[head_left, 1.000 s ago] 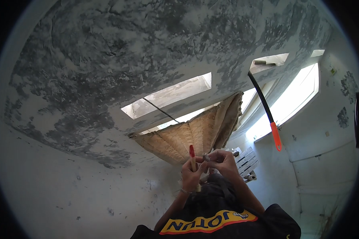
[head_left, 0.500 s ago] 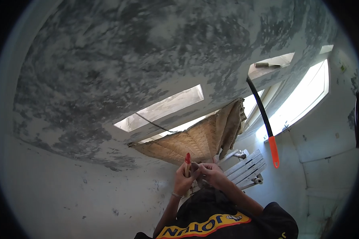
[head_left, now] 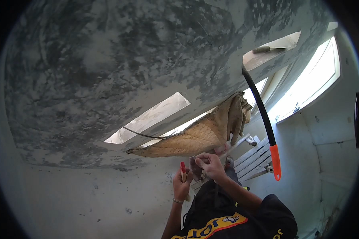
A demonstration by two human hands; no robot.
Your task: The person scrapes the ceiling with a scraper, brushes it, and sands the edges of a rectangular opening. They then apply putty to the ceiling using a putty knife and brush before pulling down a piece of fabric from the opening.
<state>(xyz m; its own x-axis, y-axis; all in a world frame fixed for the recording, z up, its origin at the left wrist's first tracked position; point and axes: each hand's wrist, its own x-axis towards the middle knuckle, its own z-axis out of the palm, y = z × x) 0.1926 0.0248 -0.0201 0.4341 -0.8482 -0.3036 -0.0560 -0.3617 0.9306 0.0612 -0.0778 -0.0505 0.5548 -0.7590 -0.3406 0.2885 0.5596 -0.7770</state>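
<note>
Right hand (head_left: pixel 212 165): thumb and fingers pinch the upper edge of a brown sheet (head_left: pixel 196 169), possibly sandpaper. Left hand (head_left: pixel 181 186): fingers closed around a red-tipped handle (head_left: pixel 183 172), upright beside the sheet. Beyond the hands: tan cloth (head_left: pixel 187 140), hanging below the mottled surface (head_left: pixel 107 71); to the right, slatted boards (head_left: pixel 252 160) and a black strip (head_left: pixel 260 104) with an orange end (head_left: pixel 275 162).

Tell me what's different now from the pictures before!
The right hand has lifted a little above the left hand, and the brownish piece between them shows wider now. I can't see anything let go. The left hand still holds the red-tipped stick, and the orange-handled tool still hangs down.
</note>
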